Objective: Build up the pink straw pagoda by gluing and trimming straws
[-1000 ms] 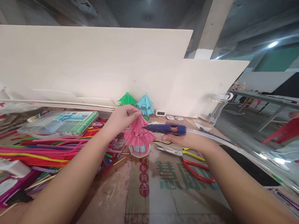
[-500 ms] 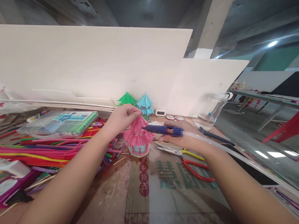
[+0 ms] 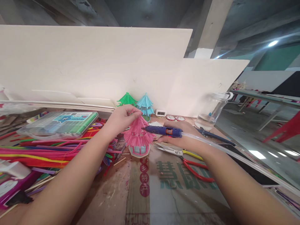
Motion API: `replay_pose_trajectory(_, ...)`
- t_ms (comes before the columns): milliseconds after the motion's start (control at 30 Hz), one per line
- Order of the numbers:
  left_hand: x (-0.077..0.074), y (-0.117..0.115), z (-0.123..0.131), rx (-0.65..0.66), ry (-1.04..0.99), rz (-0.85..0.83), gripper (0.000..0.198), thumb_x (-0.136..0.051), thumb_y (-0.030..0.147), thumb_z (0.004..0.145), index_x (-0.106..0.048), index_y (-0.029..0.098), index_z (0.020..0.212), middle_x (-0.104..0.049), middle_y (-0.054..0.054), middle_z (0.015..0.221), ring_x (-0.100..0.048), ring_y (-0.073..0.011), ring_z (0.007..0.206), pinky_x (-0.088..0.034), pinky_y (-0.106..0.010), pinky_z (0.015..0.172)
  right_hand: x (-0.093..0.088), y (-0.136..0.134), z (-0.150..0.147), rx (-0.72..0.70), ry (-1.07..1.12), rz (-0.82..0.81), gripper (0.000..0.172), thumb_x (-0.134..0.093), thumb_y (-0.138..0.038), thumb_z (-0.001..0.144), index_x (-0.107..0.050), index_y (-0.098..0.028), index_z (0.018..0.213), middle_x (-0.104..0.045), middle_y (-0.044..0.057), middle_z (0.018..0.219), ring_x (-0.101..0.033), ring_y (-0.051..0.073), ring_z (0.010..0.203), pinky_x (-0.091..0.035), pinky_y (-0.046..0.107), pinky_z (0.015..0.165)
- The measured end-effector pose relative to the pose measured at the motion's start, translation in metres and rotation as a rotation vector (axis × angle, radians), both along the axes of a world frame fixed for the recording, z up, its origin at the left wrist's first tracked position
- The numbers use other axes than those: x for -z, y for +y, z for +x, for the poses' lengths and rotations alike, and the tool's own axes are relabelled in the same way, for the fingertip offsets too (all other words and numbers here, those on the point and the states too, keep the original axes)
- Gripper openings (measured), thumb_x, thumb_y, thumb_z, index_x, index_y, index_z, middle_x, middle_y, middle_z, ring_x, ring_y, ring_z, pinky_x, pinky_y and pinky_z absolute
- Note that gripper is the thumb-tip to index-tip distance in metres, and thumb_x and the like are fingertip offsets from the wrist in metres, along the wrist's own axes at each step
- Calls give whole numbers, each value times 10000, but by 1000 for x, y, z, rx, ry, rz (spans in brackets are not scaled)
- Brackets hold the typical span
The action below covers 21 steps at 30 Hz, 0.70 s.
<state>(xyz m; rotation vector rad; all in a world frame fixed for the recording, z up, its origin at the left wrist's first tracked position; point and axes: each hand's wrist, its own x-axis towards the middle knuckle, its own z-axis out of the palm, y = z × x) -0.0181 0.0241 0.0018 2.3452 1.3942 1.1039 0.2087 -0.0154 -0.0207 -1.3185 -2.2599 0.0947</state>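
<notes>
A pink model pagoda point(image 3: 140, 139) with two tiers of fringed roof stands upright on the cardboard in front of me. My left hand point(image 3: 125, 118) pinches its peak between thumb and fingers. Wrapped in my right hand point(image 3: 179, 132) is a blue glue gun point(image 3: 164, 131), a long clear glue stick point(image 3: 211, 143) trailing from its back. The gun's nozzle points left and meets the upper roof's right side; whether glue is coming out I cannot tell. Behind stand a green model pagoda point(image 3: 127, 99) and a light-blue one point(image 3: 145, 104).
Scissors point(image 3: 173, 151) with red and yellow handles lie below my right hand. Colourful pipe cleaners point(image 3: 47, 153) and a marker case point(image 3: 67, 123) fill the left. A water bottle point(image 3: 209, 112), pliers point(image 3: 214, 136) and a small digital clock point(image 3: 161, 112) stand or lie toward the back.
The glue gun and my right hand have shifted very slightly left. My left hand and the pink pagoda stay in place.
</notes>
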Motion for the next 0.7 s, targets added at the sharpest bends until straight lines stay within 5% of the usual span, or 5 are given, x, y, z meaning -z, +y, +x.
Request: replay_pose_trajectory(700,0,1,-1,13,4,-9,347,-498,467,804,-666,168,752,-668,-27,816,-565,-183,759,-391,-267,648,2,1,2,17,-31,47,325,-633,-558,719,-630,-239,780,-618,-22,614,-570,165,570,-327,240,500)
